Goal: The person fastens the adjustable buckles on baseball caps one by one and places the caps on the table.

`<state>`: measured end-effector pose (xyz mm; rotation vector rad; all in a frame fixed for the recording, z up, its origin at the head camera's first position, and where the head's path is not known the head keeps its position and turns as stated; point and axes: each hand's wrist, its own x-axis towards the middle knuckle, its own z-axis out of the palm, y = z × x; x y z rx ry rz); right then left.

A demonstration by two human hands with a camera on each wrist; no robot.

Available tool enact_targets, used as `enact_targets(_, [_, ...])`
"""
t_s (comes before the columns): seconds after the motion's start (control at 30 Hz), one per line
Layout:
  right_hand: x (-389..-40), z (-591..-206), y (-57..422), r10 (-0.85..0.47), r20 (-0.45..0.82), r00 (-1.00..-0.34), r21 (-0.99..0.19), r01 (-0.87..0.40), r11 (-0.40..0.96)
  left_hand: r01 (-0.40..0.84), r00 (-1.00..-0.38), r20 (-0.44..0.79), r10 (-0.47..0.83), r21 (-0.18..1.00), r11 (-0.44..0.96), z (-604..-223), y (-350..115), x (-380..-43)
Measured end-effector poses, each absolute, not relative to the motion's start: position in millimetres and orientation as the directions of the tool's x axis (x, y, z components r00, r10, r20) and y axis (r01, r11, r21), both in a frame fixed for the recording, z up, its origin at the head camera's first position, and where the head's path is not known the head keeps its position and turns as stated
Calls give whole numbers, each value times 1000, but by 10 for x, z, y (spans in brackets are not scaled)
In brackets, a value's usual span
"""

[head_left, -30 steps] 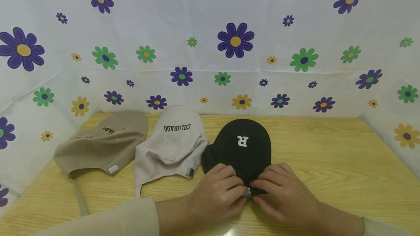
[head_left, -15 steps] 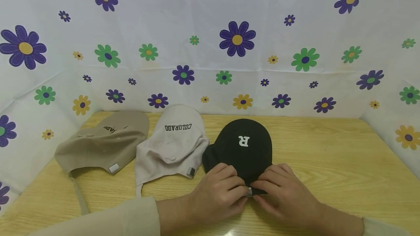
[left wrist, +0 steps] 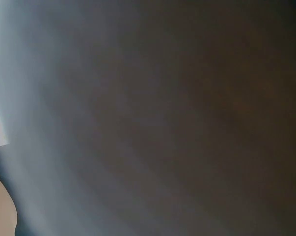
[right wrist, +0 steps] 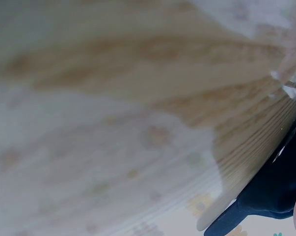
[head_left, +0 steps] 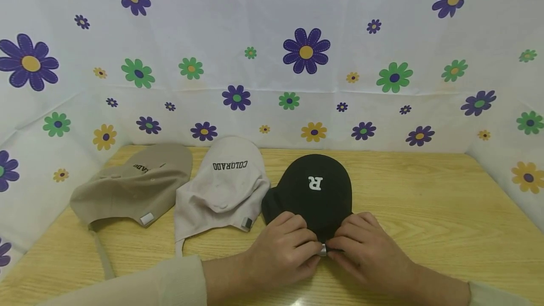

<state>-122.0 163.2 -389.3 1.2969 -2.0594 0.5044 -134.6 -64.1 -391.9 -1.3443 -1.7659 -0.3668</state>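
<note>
A black baseball cap [head_left: 297,192] with a white letter R lies on the table in the head view. At its near edge, my left hand [head_left: 284,249] grips the cap beside a small silver buckle [head_left: 323,250]. From the other side, the thumb and fingertips of my right hand [head_left: 371,251] pinch the dark strap by that buckle. The fingers hide most of the strap. In the right wrist view, part of the black cap [right wrist: 270,191] shows at the lower right. The left wrist view is mostly a dark blur.
Left of the black cap lie a light grey cap [head_left: 229,178] and a tan cap [head_left: 127,197] with its strap hanging forward. All rest on a wooden table [head_left: 425,202]. A flower-printed cloth [head_left: 255,18] stands behind and at both sides.
My right fingertips have drawn slightly closer to the buckle, and less of the black strap shows. My left hand holds nearly the same place. The other caps have not moved.
</note>
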Motion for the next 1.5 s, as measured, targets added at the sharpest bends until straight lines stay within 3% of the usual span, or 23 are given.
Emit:
enact_targets(0.43, [-1227,-3863,1622,-643,706,-298,17,-900,436,893,-44,768,638,-257,370,-3884,-650,-1362])
enact_targets(0.8, [-1201,-3846,1635,-642,675,-365,-22,-879,477,895,-56,765,641,-246,372,-3882,-659,-1365])
enact_targets(1.5, [-1207,-3867,1637,-625,701,-344,-5,-878,478,896,-66,763,643,-239,374,-3896,-667,-1361])
